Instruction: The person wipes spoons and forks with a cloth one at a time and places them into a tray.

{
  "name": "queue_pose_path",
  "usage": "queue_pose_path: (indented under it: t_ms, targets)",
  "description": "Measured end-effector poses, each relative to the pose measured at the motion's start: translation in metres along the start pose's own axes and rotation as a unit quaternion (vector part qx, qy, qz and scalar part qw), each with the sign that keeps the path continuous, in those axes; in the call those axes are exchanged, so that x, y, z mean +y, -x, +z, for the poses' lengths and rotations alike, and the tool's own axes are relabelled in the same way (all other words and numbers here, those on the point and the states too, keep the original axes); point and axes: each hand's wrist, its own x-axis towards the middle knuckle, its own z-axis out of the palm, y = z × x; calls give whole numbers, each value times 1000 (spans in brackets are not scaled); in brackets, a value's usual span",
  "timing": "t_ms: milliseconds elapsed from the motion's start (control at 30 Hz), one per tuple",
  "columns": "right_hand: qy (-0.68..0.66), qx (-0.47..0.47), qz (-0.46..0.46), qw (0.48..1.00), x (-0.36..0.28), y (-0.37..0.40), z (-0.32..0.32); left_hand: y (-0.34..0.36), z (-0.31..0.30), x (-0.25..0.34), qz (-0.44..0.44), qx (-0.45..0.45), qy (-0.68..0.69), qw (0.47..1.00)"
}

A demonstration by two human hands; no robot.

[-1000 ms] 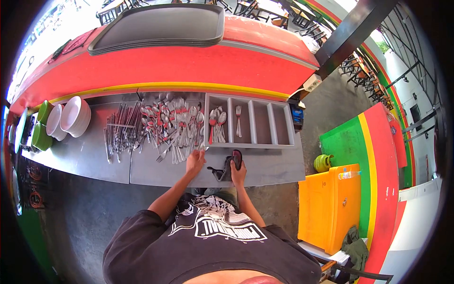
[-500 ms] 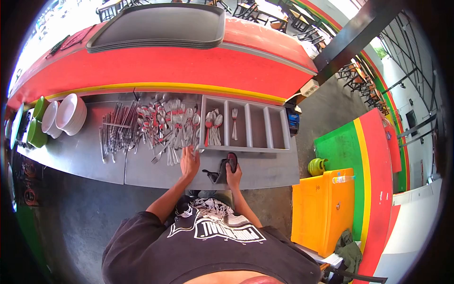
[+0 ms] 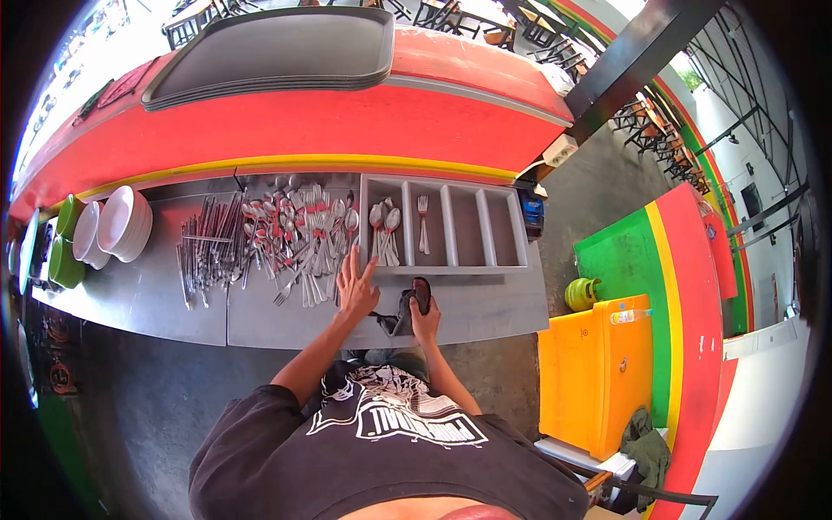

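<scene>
My left hand [image 3: 356,290] is open, fingers spread, over the steel counter between the cutlery pile and the front left corner of the grey cutlery tray [image 3: 444,269]. In my right hand [image 3: 425,322] is a dark cloth [image 3: 398,324], bunched up, along with a dark oval piece with a reddish face [image 3: 421,290]; I cannot tell what it is. Several spoons [image 3: 384,227] lie in the tray's leftmost compartment, and one fork [image 3: 423,225] in the compartment beside it. Left of the tray, spoons and forks [image 3: 303,234] are heaped loosely on the counter.
Chopstick-like thin utensils [image 3: 208,247] lie left of the heap. White bowls [image 3: 126,224] and green bowls [image 3: 67,260] are stacked at the far left. Dark trays [image 3: 277,52] rest on the red ledge [image 3: 303,121] behind. An orange cabinet [image 3: 581,381] stands at the right.
My left hand has shifted away from the heap's edge toward the tray, and its fingers have spread. My right hand stays in nearly the same place with the cloth. The view has shifted slightly.
</scene>
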Motion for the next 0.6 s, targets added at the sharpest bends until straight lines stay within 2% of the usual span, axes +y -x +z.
queue_pose_path:
  t_ms: [100, 200, 300, 500, 600]
  targets:
    - [6, 16, -12, 1000, 0, 0, 3, 0, 2, -5, -1, -1, 29, 1000]
    - [27, 23, -35, 999, -3, 0, 2, 14, 6, -12, -54, 47, 85, 994]
    - [27, 58, -87, 994, 4, -2, 7, 35, 20, -37, -75, 54, 41, 995]
    - [95, 45, -56, 993, 16, -4, 9, 49, 30, -60, -44, 49, -53, 996]
    - [66, 71, -101, 990, 15, -5, 11, 46, 31, -58, -85, 37, -58, 994]
